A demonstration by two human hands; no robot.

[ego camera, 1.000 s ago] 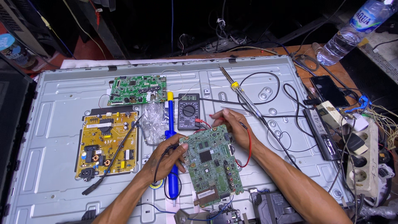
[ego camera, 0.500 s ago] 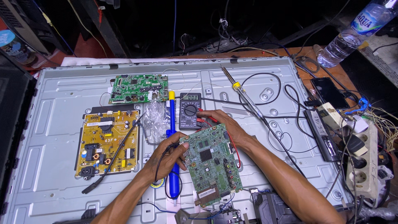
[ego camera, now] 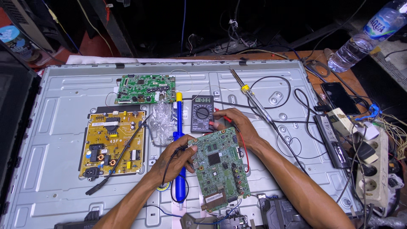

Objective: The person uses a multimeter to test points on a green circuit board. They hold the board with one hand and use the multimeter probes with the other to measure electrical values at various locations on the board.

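A grey metal television back panel [ego camera: 63, 85] fills most of the view, lying flat on a wooden bench. Fixed on its left half is a yellow power board [ego camera: 112, 144], and above that a green main board [ego camera: 146, 89]. A black multimeter [ego camera: 202, 112] lies near the panel's middle, with a blue desoldering pump [ego camera: 179, 140] just to its left and a soldering iron [ego camera: 250, 97] to its right.

A loose green circuit board [ego camera: 218, 167] rests tilted below the multimeter, between the person's two hands. The left hand [ego camera: 174, 163] is curled almost closed, thumb and fingers pinching the board's left edge near its upper corner, a black probe lead looping under the palm. The right hand [ego camera: 235, 125] is partly closed at the board's upper right corner, its fingers bent round a red probe [ego camera: 220, 112] whose tip points towards the multimeter; the red lead runs down beside the board's right edge.

Compared with half a second ago, the board sits in much the same place and both hands keep their grip; the right hand's fingers have closed slightly nearer the multimeter.
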